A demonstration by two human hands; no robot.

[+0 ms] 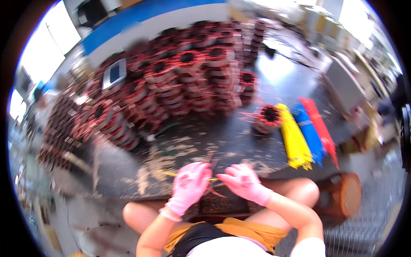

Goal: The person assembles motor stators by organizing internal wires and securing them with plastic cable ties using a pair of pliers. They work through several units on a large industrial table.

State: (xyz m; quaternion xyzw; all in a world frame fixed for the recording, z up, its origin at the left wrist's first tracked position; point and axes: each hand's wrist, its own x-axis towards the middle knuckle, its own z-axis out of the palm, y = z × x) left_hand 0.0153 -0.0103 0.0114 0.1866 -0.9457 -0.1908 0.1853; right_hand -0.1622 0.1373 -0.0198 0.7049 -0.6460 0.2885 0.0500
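Observation:
My left hand, in a pink glove, is closed near the table's front edge. A thin yellow strand sticks out to its left and shows again in the gap between my hands. From the right, my right hand, gloved alike, pinches the strand's other end. A few reddish wires stick out beside my left fingers; what they belong to is hidden. Farther off on the right stands a single motor stator with red windings. Beside it lie bundles of thin yellow strands, blue strands and red strands.
Tall stacks of wound stators fill the back and left of the worn dark table. A grey-framed device rests on top of them. A grey box stands at the right edge, and a brown round stool is beside my right knee.

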